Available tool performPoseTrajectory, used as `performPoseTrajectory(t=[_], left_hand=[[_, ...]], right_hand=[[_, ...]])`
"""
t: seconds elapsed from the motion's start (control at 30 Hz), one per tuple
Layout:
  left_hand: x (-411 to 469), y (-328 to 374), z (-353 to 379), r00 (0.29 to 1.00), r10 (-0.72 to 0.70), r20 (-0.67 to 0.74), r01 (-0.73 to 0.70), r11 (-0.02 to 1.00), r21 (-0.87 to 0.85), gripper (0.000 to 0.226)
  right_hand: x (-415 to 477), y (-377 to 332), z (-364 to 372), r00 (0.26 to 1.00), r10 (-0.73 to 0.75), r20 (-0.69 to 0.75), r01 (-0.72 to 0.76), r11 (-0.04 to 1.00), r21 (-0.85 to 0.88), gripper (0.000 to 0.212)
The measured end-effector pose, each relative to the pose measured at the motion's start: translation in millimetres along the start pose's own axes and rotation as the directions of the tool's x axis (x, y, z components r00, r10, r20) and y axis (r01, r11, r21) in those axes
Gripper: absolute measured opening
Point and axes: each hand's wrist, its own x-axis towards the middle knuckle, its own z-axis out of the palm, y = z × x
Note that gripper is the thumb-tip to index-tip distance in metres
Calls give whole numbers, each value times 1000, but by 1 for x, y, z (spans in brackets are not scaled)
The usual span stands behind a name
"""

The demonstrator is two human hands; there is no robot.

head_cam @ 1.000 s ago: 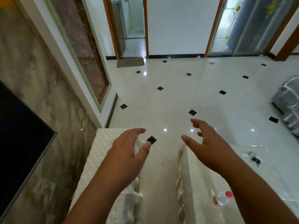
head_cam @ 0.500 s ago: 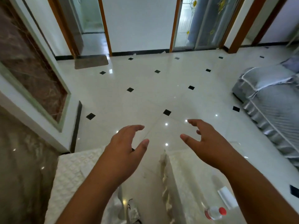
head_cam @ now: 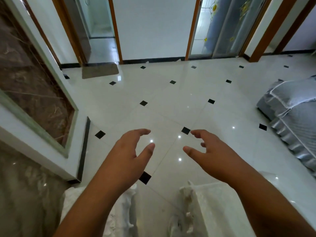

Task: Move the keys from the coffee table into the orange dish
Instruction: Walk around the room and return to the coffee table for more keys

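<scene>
My left hand [head_cam: 127, 156] and my right hand [head_cam: 212, 156] are stretched out in front of me over the white tiled floor, fingers loosely spread, and both hold nothing. The coffee table [head_cam: 220, 207] with its white lace cover shows only as a corner at the bottom right, under my right forearm. No keys and no orange dish are in view.
A second white-covered piece of furniture [head_cam: 119, 218] stands at the bottom left, with a narrow floor gap between it and the table. A grey covered sofa [head_cam: 294, 120] sits at the right. A marble wall panel [head_cam: 34, 93] runs along the left. Doorways and a mat [head_cam: 100, 71] lie ahead.
The view has swung right and upward. The keys and the bottle on the coffee table have dropped out of view, and more of the sofa and floor shows. Both hands stay held out and empty.
</scene>
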Motion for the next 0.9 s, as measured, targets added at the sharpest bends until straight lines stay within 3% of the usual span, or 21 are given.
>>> performPoseTrajectory(t=[0.5,0.73,0.9], left_hand=[[203,-16,-20,997,-49,-60,56,992,112,46],[327,-2,-4,997,-19,-71,27,993,118,45],[379,2,9,1000,-8,-3,8,995,97,46]], right_hand=[[241,-38,-14,995,-103,19,101,992,82,70],[357,-27,-56,994,-99,-41,103,989,105,67],[398,-11,-80,999,-25,-44,30,990,136,66]])
